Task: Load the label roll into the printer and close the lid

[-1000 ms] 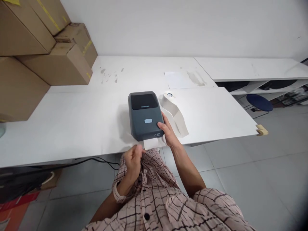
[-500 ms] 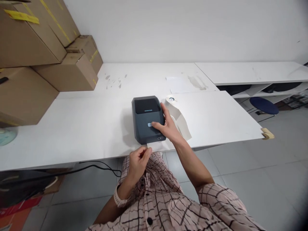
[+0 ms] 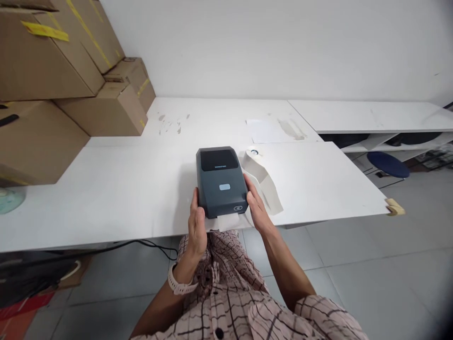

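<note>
A dark grey label printer (image 3: 222, 203) sits on the white table near its front edge, with a black window on top and a pale button. My left hand (image 3: 197, 226) presses against the printer's left side, thumb toward me. On the opposite side, my right hand (image 3: 257, 205) holds the right front corner. Between the two of them they grip the printer. A white label strip (image 3: 227, 222) sticks out of its front and hangs at the table edge. Beside the right hand lies a loose length of label paper (image 3: 271, 186) with a small roll (image 3: 254, 152) at its far end.
Cardboard boxes (image 3: 102, 106) are stacked at the left against the wall. A white sheet (image 3: 264, 131) lies farther back on the table (image 3: 141, 189). Black cables (image 3: 155, 245) hang below the front edge. A blue stool (image 3: 388, 164) stands at the right.
My left hand has let go of the label strip and moved up to the printer's left side. My right thumb has left the button, and that hand now holds the right side.
</note>
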A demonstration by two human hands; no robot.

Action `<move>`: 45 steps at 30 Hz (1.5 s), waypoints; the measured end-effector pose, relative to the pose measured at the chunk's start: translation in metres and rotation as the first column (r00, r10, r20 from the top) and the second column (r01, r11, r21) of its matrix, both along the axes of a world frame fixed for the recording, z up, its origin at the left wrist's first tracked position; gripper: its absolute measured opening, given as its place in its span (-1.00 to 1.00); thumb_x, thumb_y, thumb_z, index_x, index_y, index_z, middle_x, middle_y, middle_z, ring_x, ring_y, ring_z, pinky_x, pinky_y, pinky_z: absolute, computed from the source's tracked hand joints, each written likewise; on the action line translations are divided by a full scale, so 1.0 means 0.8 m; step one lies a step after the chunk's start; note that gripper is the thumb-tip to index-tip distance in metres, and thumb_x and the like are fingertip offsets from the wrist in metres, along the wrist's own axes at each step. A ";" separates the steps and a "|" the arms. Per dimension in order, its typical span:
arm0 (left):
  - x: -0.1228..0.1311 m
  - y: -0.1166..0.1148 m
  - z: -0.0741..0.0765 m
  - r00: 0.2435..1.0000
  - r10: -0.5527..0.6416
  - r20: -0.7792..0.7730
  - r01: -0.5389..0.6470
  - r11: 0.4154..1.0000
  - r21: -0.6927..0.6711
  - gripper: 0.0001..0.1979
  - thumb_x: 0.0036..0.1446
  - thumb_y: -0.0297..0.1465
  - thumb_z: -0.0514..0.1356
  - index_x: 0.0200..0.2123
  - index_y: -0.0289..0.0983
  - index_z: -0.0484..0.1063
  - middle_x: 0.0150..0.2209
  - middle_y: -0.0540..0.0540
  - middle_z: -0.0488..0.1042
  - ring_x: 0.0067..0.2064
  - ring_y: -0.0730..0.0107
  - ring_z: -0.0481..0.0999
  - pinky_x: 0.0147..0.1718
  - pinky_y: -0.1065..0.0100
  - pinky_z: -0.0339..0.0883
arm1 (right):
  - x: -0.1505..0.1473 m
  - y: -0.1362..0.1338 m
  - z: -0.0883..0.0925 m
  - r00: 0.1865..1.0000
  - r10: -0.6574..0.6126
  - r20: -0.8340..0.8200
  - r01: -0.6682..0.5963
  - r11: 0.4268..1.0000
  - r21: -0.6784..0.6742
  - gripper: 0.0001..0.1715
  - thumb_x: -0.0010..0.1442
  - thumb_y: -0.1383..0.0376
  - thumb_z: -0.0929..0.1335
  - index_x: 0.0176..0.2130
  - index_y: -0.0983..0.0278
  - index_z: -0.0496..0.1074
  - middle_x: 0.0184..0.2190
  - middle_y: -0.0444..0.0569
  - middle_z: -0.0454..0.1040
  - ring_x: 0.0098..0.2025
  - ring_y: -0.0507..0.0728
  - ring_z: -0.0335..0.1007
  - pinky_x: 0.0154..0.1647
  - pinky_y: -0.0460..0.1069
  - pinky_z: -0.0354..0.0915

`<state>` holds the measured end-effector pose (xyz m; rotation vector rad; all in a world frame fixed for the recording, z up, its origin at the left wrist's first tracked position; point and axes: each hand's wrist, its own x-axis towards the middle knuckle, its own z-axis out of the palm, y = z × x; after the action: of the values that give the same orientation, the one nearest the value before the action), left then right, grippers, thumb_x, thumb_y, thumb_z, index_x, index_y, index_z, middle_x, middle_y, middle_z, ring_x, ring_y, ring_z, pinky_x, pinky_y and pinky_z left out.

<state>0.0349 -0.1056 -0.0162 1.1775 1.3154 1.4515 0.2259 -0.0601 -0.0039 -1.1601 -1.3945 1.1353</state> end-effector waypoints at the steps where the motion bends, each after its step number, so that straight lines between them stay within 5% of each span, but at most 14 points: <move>1: -0.001 0.003 0.003 1.000 0.002 0.005 -0.002 0.999 0.036 -0.32 0.40 0.00 -0.07 0.47 -0.13 0.04 0.51 -0.05 0.02 0.52 0.17 -0.04 0.45 0.21 -0.04 | 0.002 -0.002 -0.005 0.999 -0.029 0.015 0.028 0.999 0.030 -0.22 0.37 -0.25 0.14 0.44 -0.10 0.05 0.52 -0.25 -0.04 0.56 0.23 -0.23 0.56 0.27 -0.17; 4: -0.011 0.026 0.024 1.000 -0.003 -0.002 0.003 0.983 0.183 -0.34 0.40 0.04 -0.09 0.43 -0.09 0.15 0.50 -0.04 0.06 0.51 0.15 0.00 0.44 0.18 0.01 | 0.001 0.010 0.002 0.996 -0.078 0.035 0.071 0.983 0.169 -0.20 0.37 -0.30 0.01 0.43 -0.15 0.05 0.51 -0.30 -0.03 0.57 0.22 -0.27 0.55 0.32 -0.16; 8: -0.024 0.083 0.052 0.999 0.031 -0.038 -0.019 0.955 0.297 -0.45 0.41 -0.03 -0.05 0.32 -0.11 0.32 0.40 -0.08 0.29 0.46 0.16 0.16 0.44 0.09 0.03 | -0.010 0.068 0.049 0.997 -0.080 0.014 0.071 0.938 0.339 -0.18 0.38 -0.28 -0.03 0.46 -0.08 -0.04 0.52 -0.21 -0.05 0.54 0.23 -0.15 0.53 0.30 -0.09; 12: -0.025 0.126 0.039 0.991 0.050 -0.123 -0.041 0.997 0.071 -0.43 0.23 -0.29 0.24 0.29 -0.14 0.29 0.36 -0.19 0.32 0.41 0.08 0.26 0.37 0.04 0.15 | -0.025 0.138 0.090 0.980 -0.132 0.149 0.059 0.907 0.417 -0.10 0.39 -0.26 0.00 0.50 0.03 -0.26 0.54 -0.07 -0.12 0.55 0.25 -0.17 0.53 0.28 -0.13; 17: -0.023 0.129 0.017 0.973 0.020 -0.228 -0.049 0.991 -0.123 -0.28 0.12 -0.42 0.27 0.35 -0.15 0.20 0.36 -0.22 0.31 0.37 0.02 0.30 0.31 0.03 0.25 | -0.032 0.182 0.108 0.875 -0.274 0.398 0.037 0.860 0.510 -0.09 0.40 -0.18 0.10 0.50 0.07 -0.33 0.52 0.04 -0.08 0.53 0.37 -0.20 0.45 0.41 -0.09; 20: -0.023 0.124 0.024 0.956 0.011 -0.294 -0.060 0.986 -0.155 -0.25 0.10 -0.39 0.28 0.37 -0.17 0.17 0.37 -0.24 0.30 0.35 -0.02 0.33 0.29 0.01 0.26 | -0.035 0.167 0.112 0.745 -0.395 0.537 0.016 0.817 0.577 -0.32 0.42 0.07 0.17 0.42 0.20 0.08 0.44 0.13 0.15 0.45 0.41 -0.01 0.37 0.36 0.04; 22: -0.022 0.125 0.032 0.936 0.013 -0.352 -0.067 0.987 -0.143 -0.27 0.09 -0.40 0.29 0.34 -0.18 0.20 0.34 -0.23 0.35 0.31 -0.02 0.38 0.27 0.01 0.28 | -0.042 0.150 0.111 0.640 -0.354 0.682 -0.113 0.835 0.539 -0.52 0.37 0.29 0.18 0.19 0.28 0.40 0.24 0.16 0.44 0.28 0.37 0.27 0.30 0.27 0.12; 26: -0.022 0.127 0.041 0.890 0.015 -0.456 -0.080 0.989 -0.122 -0.29 0.11 -0.46 0.23 0.34 -0.19 0.21 0.29 -0.23 0.43 0.27 0.01 0.46 0.24 -0.01 0.31 | -0.064 0.134 0.097 0.214 -0.047 0.976 -0.483 0.863 0.147 -0.63 0.25 0.46 0.24 -0.06 0.37 0.55 -0.09 0.19 0.65 0.01 0.28 0.52 0.31 0.16 0.04; 28: -0.023 0.127 0.042 0.879 0.010 -0.477 -0.075 0.990 -0.117 -0.27 0.12 -0.53 0.18 0.37 -0.18 0.16 0.28 -0.23 0.45 0.27 0.05 0.47 0.24 -0.01 0.31 | -0.074 0.138 0.089 0.002 0.088 0.996 -0.565 0.822 -0.071 -0.62 0.26 0.46 0.25 -0.02 0.40 0.54 -0.12 0.23 0.66 -0.01 0.27 0.56 0.33 0.16 0.00; 30: -0.024 0.126 0.041 0.874 0.016 -0.485 -0.074 0.992 -0.101 -0.25 0.11 -0.59 0.13 0.37 -0.15 0.15 0.27 -0.20 0.46 0.26 0.11 0.48 0.25 0.02 0.31 | -0.080 0.147 0.085 -0.093 0.202 0.975 -0.610 0.762 -0.216 -0.60 0.27 0.45 0.26 0.04 0.38 0.52 -0.11 0.22 0.65 -0.02 0.27 0.57 0.28 0.16 0.07; 33: -0.026 0.126 0.037 0.873 0.029 -0.488 -0.071 0.995 -0.067 -0.26 0.10 -0.62 0.11 0.35 -0.15 0.18 0.25 -0.18 0.48 0.27 0.14 0.48 0.27 0.05 0.30 | -0.076 0.165 0.092 -0.029 0.404 0.914 -0.695 0.649 -0.308 -0.56 0.28 0.36 0.30 0.12 0.32 0.50 -0.02 0.18 0.62 -0.02 0.28 0.56 0.04 0.10 0.29; 37: -0.030 0.127 0.027 0.908 0.023 -0.419 -0.039 0.999 -0.030 -0.27 0.11 -0.61 0.11 0.36 -0.16 0.18 0.26 -0.20 0.47 0.27 0.14 0.47 0.27 0.03 0.31 | -0.029 0.167 0.124 0.257 0.710 0.656 -0.857 0.482 -0.186 -0.44 0.24 0.21 0.41 0.21 0.25 0.46 0.00 0.05 0.61 -0.11 0.18 0.54 -0.12 0.03 0.40; 41: -0.033 0.127 0.019 0.928 0.020 -0.373 -0.026 1.000 -0.012 -0.32 0.15 -0.55 0.13 0.34 -0.11 0.24 0.28 -0.18 0.46 0.30 0.12 0.44 0.27 0.00 0.31 | 0.078 0.128 0.146 0.627 0.694 0.353 -0.763 0.638 0.101 -0.46 0.15 0.09 0.51 0.11 0.12 0.55 -0.08 -0.01 0.63 -0.10 0.20 0.56 -0.02 0.15 0.43; 45: -0.032 0.127 0.017 0.935 0.033 -0.354 -0.042 0.999 -0.018 -0.37 0.15 -0.53 0.15 0.30 -0.11 0.32 0.27 -0.18 0.46 0.30 0.10 0.44 0.31 -0.03 0.26 | 0.195 0.084 0.122 0.889 0.432 0.152 -0.459 0.833 0.308 -0.65 0.11 0.16 0.56 -0.07 0.05 0.62 -0.24 0.05 0.63 -0.13 0.25 0.56 -0.15 0.21 0.44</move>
<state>0.0092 -0.0040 -0.0027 1.4526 1.6012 1.2829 0.3821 0.0069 0.0936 -0.6491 -1.9016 1.1115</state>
